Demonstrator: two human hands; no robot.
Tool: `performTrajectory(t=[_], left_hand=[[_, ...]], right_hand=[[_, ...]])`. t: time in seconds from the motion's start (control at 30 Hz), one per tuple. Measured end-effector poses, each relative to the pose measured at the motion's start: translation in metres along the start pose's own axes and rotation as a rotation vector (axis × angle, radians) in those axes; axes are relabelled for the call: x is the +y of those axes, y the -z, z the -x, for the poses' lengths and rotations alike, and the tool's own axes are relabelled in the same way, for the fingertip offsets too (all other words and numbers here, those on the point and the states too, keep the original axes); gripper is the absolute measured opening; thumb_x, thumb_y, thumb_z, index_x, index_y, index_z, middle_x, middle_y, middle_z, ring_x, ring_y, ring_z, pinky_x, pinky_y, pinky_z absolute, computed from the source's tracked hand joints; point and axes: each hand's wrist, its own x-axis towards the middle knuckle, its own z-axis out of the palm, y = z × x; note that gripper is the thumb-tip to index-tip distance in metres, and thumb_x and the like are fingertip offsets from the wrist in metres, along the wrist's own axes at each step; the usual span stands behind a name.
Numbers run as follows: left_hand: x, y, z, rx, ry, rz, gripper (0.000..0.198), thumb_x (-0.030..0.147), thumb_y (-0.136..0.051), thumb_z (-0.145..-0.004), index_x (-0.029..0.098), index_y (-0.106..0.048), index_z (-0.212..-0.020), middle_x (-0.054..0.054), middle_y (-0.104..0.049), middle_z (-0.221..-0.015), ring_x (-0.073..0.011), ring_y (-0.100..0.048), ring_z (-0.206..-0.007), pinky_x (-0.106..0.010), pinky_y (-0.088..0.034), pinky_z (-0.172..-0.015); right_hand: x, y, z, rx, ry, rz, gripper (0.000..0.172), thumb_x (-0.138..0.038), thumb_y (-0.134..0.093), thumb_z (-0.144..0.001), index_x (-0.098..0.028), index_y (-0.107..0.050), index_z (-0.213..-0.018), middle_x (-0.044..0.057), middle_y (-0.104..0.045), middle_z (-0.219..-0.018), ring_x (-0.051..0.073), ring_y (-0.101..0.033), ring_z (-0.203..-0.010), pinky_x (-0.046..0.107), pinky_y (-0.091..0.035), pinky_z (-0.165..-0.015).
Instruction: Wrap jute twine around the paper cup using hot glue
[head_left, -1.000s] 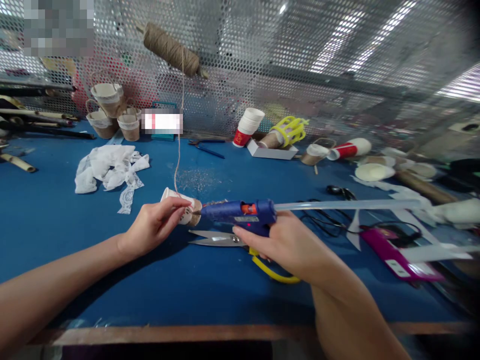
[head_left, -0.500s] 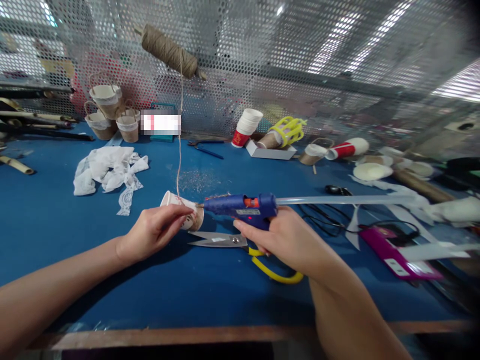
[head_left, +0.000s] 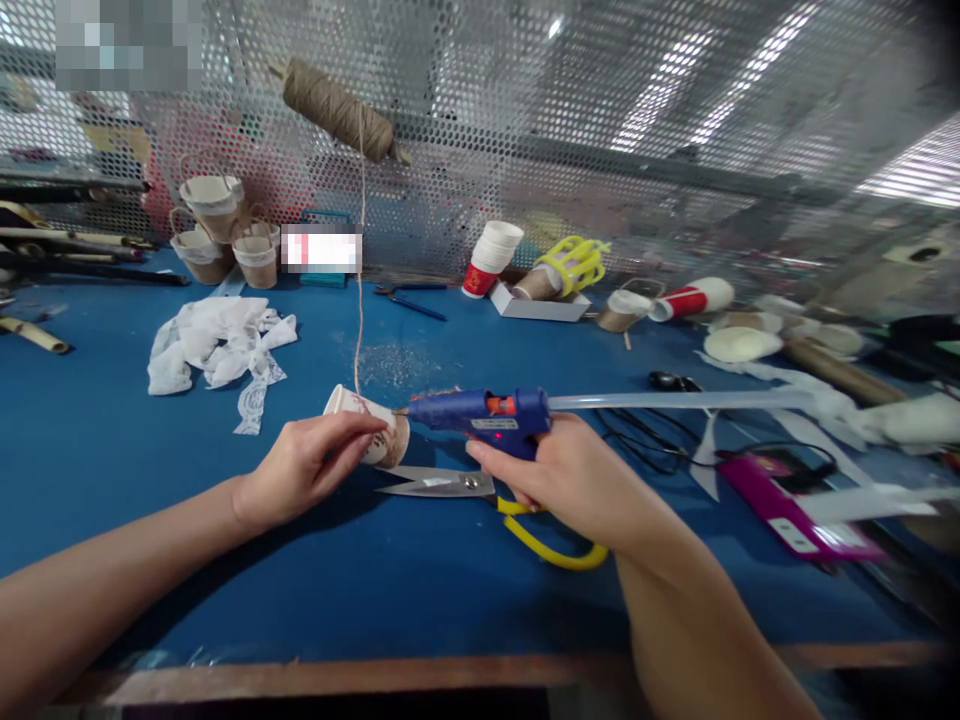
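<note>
My left hand grips a small paper cup lying on its side, its base wrapped with jute twine. A strand of twine runs from the cup up to a twine spool hung on the mesh wall. My right hand holds a blue hot glue gun with its nozzle at the cup's wrapped base. A long clear glue stick sticks out behind the gun to the right.
Yellow-handled scissors lie on the blue table under my right hand. White lace lies at left, twine-wrapped cups at back left, stacked paper cups and a yellow holder at back. Cables and a magenta item lie at right.
The glue gun and cup have lifted slightly and shifted a little; both hands keep their grips. The view has drifted slightly.
</note>
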Motion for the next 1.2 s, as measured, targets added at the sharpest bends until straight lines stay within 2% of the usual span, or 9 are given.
performTrajectory(t=[0.13, 0.33, 0.53, 0.9, 1.07, 1.2], left_hand=[[-0.0019, -0.0016, 0.0000, 0.013, 0.064, 0.027, 0.018, 0.014, -0.042, -0.086, 0.012, -0.057, -0.096, -0.004, -0.068, -0.075, -0.0058, -0.059, -0.053, -0.013, -0.046, -0.049], [-0.0046, -0.0029, 0.0009, 0.024, 0.116, 0.074, 0.019, 0.015, -0.043, -0.086, 0.012, -0.056, -0.098, -0.005, -0.069, -0.083, -0.0083, -0.064, -0.067, -0.015, -0.050, -0.060], [-0.0061, -0.0041, 0.0008, 0.022, 0.178, 0.091, 0.018, 0.017, -0.043, -0.086, 0.013, -0.056, -0.097, -0.006, -0.069, -0.083, -0.0101, -0.065, -0.070, -0.017, -0.050, -0.060], [-0.0055, -0.0046, -0.0009, 0.031, 0.197, 0.086, 0.018, 0.016, -0.043, -0.086, 0.012, -0.057, -0.096, -0.006, -0.069, -0.083, -0.0094, -0.064, -0.068, -0.017, -0.050, -0.061], [-0.0071, -0.0052, -0.0002, 0.048, 0.175, 0.088, 0.018, 0.016, -0.043, -0.086, 0.012, -0.057, -0.097, -0.006, -0.069, -0.082, -0.0095, -0.064, -0.067, -0.018, -0.050, -0.059], [-0.0069, -0.0052, 0.0006, 0.046, 0.154, 0.099, 0.017, 0.017, -0.043, -0.086, 0.013, -0.057, -0.097, -0.006, -0.069, -0.083, -0.0099, -0.065, -0.070, -0.018, -0.051, -0.062]], right_hand=[[-0.0014, 0.0010, 0.0013, -0.017, -0.003, -0.002, 0.038, -0.032, -0.056, -0.076, -0.020, -0.043, -0.042, -0.005, -0.048, -0.036, 0.008, -0.046, -0.035, 0.021, -0.038, -0.043], [-0.0023, 0.0010, 0.0012, -0.037, -0.014, 0.011, 0.034, -0.034, -0.056, -0.075, -0.020, -0.046, -0.046, -0.003, -0.051, -0.040, 0.009, -0.049, -0.037, 0.021, -0.038, -0.041], [-0.0026, 0.0001, 0.0014, -0.059, -0.007, 0.023, 0.030, -0.033, -0.056, -0.075, -0.020, -0.049, -0.048, -0.003, -0.053, -0.042, 0.011, -0.048, -0.039, 0.024, -0.039, -0.042], [-0.0042, 0.0006, 0.0032, -0.089, 0.029, 0.050, 0.035, -0.032, -0.054, -0.075, -0.021, -0.043, -0.044, -0.005, -0.043, -0.036, 0.009, -0.039, -0.035, 0.023, -0.034, -0.039], [-0.0053, 0.0011, 0.0030, -0.068, -0.024, -0.028, 0.029, -0.031, -0.056, -0.075, -0.020, -0.049, -0.049, -0.005, -0.049, -0.040, 0.009, -0.046, -0.038, 0.022, -0.038, -0.041], [-0.0052, 0.0024, 0.0017, -0.063, -0.019, -0.068, 0.038, -0.033, -0.056, -0.075, -0.020, -0.043, -0.042, -0.005, -0.046, -0.037, 0.009, -0.046, -0.038, 0.021, -0.040, -0.044]])
